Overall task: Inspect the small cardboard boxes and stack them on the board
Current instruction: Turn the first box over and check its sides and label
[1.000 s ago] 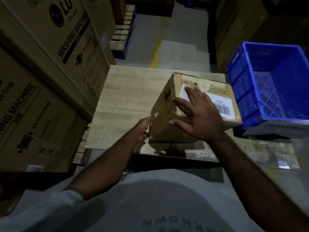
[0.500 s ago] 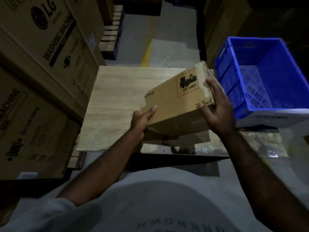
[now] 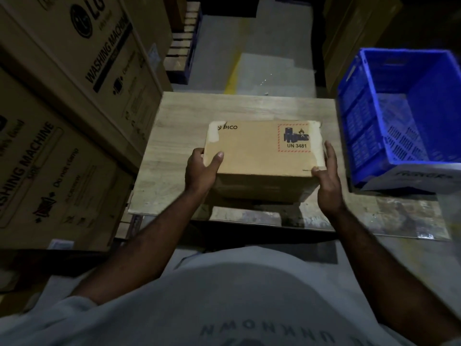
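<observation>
We hold the box point(image 3: 262, 151) over the board's point(image 3: 174, 136) near half, its long axis running left-right. Our left hand point(image 3: 200, 171) clamps its near-left corner; our right hand point(image 3: 328, 181) pinches the near-right corner, fingers flat along that side.

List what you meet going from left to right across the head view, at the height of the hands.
LG washing machine cartons → left hand → small cardboard box → right hand → blue crate
</observation>
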The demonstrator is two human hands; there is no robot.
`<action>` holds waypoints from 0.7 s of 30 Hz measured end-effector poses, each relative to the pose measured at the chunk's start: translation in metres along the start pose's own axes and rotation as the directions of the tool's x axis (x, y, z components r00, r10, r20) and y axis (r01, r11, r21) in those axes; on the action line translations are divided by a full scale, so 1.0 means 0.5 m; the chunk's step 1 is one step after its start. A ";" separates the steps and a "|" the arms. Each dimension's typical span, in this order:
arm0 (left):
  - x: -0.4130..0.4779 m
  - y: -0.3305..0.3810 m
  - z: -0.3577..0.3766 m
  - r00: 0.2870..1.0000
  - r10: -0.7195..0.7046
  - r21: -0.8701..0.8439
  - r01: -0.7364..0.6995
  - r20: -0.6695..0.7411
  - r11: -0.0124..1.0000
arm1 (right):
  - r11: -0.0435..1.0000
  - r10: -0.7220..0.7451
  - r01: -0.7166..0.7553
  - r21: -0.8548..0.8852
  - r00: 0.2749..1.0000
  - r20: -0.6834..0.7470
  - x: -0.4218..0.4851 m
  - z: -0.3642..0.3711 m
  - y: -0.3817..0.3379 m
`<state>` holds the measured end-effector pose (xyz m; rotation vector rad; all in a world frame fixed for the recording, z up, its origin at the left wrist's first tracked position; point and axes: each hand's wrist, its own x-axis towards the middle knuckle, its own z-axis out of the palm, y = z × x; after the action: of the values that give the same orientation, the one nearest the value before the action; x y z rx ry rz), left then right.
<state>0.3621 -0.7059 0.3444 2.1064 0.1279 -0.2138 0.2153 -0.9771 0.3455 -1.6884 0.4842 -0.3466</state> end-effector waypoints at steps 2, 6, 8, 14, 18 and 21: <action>-0.001 -0.004 0.007 1.000 0.024 0.050 -0.025 0.017 0.998 | 1.000 0.022 -0.022 -0.022 1.000 -0.008 -0.004 -0.011 0.011; -0.003 0.002 0.027 0.997 0.033 0.056 -0.036 0.064 0.998 | 0.995 0.080 -0.083 -0.064 0.996 -0.040 -0.017 -0.025 0.025; -0.003 0.004 0.032 0.997 0.037 0.059 -0.041 0.062 0.997 | 0.993 0.093 -0.097 -0.069 0.994 -0.056 -0.023 -0.023 0.027; -0.001 -0.002 0.032 0.997 0.022 0.038 -0.025 0.074 0.999 | 0.998 0.055 -0.057 -0.016 0.993 -0.107 -0.021 -0.011 0.038; 0.000 -0.002 0.035 0.998 0.002 0.009 -0.002 0.067 1.000 | 0.999 0.029 -0.033 -0.040 0.994 -0.103 -0.012 -0.009 0.036; -0.002 0.003 0.033 0.998 0.005 0.024 -0.006 0.067 1.000 | 0.992 0.035 -0.049 -0.116 0.992 -0.124 -0.011 -0.011 0.026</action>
<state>0.3595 -0.7205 0.3375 2.1204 0.0798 -0.2835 0.2062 -0.9806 0.3336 -1.7763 0.6407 -0.3986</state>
